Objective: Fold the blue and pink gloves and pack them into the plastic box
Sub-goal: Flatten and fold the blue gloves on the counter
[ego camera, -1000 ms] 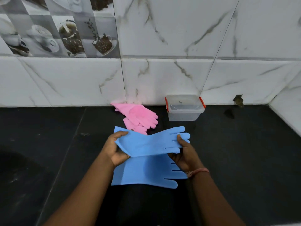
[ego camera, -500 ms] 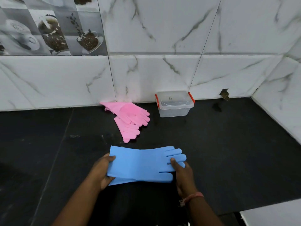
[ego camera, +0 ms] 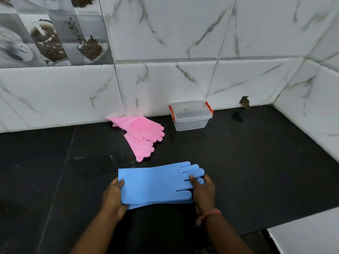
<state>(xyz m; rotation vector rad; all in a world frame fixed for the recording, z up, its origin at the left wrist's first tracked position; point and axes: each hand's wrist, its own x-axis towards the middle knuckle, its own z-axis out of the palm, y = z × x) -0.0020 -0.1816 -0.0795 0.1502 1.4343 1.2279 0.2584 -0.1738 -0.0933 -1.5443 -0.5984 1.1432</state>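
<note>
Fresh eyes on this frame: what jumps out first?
The blue gloves, stacked flat on the black counter near the camera, left hand at the cuff end and right hand on the fingers. Behind them, pink gloves lie overlapped by the wall, beside a clear plastic box with red clips.

lower blue glove [ego camera: 139,206]: almost all covered by the upper blue glove [ego camera: 156,184]; only a thin strip shows along the near edge.
left hand [ego camera: 114,197]: fingers go under the cuff, so the grip is not fully seen.
right hand [ego camera: 204,189]: fingers partly hidden behind the glove fingertips.
lower pink glove [ego camera: 141,148]: cuff covered by the upper pink glove [ego camera: 141,126].
plastic box [ego camera: 190,116]: small mark on it too small to read.
forearms: cut off by the bottom edge.
</note>
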